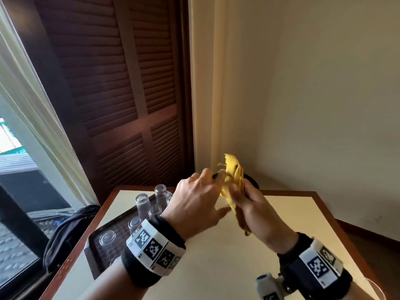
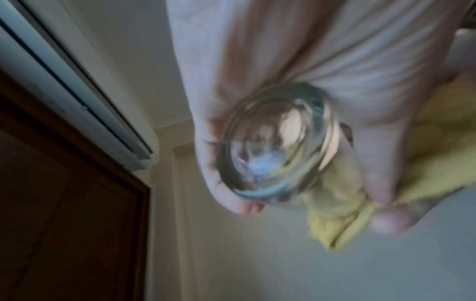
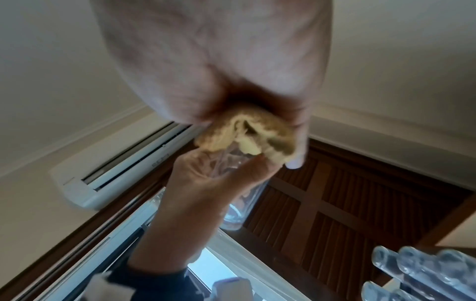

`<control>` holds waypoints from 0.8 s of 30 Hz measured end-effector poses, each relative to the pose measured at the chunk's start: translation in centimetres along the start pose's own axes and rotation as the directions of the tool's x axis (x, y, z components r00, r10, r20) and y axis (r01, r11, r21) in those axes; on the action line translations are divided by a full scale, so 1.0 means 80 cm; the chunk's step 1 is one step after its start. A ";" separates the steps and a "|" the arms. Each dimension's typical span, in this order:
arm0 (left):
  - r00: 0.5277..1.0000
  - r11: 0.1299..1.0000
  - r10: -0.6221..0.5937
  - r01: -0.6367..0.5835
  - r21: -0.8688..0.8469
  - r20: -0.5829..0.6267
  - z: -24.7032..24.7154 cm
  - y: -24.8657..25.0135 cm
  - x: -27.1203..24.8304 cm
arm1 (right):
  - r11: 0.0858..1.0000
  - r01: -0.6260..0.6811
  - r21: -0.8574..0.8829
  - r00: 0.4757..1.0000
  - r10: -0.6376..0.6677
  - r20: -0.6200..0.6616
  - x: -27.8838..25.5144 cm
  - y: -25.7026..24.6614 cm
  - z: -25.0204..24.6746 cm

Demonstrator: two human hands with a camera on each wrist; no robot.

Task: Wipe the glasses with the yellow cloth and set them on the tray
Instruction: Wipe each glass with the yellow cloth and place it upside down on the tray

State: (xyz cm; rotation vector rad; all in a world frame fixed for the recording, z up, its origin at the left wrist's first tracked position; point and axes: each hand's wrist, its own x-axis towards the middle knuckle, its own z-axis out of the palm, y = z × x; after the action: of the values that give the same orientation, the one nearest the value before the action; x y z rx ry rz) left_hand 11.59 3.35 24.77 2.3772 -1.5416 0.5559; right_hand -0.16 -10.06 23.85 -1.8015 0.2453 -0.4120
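Above the table, my left hand [image 1: 205, 191] grips a clear glass [image 2: 278, 146] round its wall, base toward the wrist camera. My right hand [image 1: 249, 200] holds the yellow cloth [image 1: 232, 176], bunched and stuffed into the mouth of the glass [image 3: 239, 203]; cloth [image 3: 244, 134] spills over the rim. The head view hides the glass behind my left hand. At the table's left lies a dark brown tray [image 1: 95, 241] with several clear glasses [image 1: 142, 202] standing upside down on it.
The cream table [image 1: 216, 267] has a wooden edge and stands in a corner against a pale wall. A dark bag [image 1: 65, 230] hangs off its left side. A louvred wooden door [image 1: 121, 94] and a window are behind the tray.
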 end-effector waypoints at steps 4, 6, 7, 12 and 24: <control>0.988 0.984 -0.126 0.113 -0.139 -0.085 0.021 -0.025 -0.001 | 0.999 0.016 -0.030 0.982 -0.022 -0.185 -0.013 0.009 0.009; 0.946 0.902 -0.303 0.245 -0.356 -0.116 0.031 -0.031 -0.006 | 0.999 -0.006 0.041 0.969 0.016 -0.247 -0.017 0.006 0.007; 0.890 0.785 -0.435 0.300 -0.542 -0.138 0.034 -0.031 -0.006 | 0.995 -0.025 0.096 0.961 0.050 -0.271 -0.017 0.007 0.007; 0.751 -0.035 -0.660 -0.018 -0.999 0.010 0.021 -0.001 -0.010 | 0.709 -0.195 0.678 0.927 0.359 -0.110 -0.011 0.011 0.024; 0.783 0.071 -0.607 -0.116 -0.991 -0.135 0.035 0.032 -0.021 | 0.356 -0.213 0.910 0.931 0.357 0.078 -0.002 -0.015 0.044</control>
State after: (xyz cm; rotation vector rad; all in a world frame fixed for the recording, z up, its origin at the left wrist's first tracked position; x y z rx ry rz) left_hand 9.13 2.57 21.52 1.1014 -0.6466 -0.0357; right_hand 1.06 -6.56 24.19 -0.5829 0.3384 -0.3085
